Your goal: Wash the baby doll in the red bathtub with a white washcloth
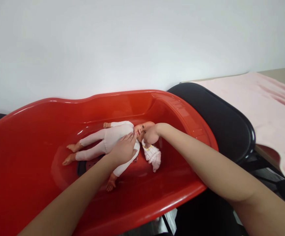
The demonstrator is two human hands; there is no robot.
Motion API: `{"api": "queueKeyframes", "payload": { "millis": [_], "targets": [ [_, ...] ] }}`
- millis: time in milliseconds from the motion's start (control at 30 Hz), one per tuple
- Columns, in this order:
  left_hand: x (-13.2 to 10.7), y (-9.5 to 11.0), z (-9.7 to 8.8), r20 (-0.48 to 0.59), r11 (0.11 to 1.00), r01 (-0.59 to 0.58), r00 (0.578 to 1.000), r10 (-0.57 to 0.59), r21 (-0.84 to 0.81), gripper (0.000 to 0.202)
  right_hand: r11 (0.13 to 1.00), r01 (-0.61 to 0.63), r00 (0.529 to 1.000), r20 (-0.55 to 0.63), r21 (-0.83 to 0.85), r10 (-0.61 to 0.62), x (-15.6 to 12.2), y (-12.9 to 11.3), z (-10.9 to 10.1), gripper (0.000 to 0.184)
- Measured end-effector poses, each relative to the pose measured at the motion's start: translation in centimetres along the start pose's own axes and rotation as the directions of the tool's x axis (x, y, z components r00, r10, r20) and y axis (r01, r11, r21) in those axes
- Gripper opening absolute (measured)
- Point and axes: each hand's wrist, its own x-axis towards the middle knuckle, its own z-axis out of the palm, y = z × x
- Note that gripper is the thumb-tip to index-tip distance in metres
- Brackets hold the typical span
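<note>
A baby doll [116, 137] in a white body suit lies on its back in a red baby bathtub [14, 157], its head toward the right. My left hand [124, 149] rests flat on the doll's upper chest, fingers stretched toward its chin. Beside the doll's head [140, 128], my right hand [151, 135] is closed on a white and pale pink washcloth [152, 157], which hangs down from it. My wrist and hand cover part of the doll's face and head, and the right fingers are mostly hidden.
Shallow water appears to cover the tub's bottom, with a dark patch [81, 167] under the doll's legs. At the tub's right end stands a black seat [216, 118]. Beyond it, a pink towel [245, 98] is spread over a tabletop. A white wall [132, 42] rises behind.
</note>
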Motion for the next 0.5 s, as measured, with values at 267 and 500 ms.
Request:
{"api": "queueKeyframes", "payload": {
  "millis": [267, 500],
  "targets": [
    [0.07, -0.12, 0.09, 0.019, 1.000, -0.006, 1.000, 0.006, 0.005, 0.073, 0.999, -0.016, 1.000, -0.005, -0.046, 0.016, -0.17, -0.29, -0.27, 0.018],
    [0.11, -0.33, 0.23, 0.006, 1.000, -0.002, 1.000, 0.003, -0.026, 0.072, 0.999, -0.019, 0.999, 0.049, 0.046, 0.017, -0.41, -0.53, -0.06, 0.023]
  ]
}}
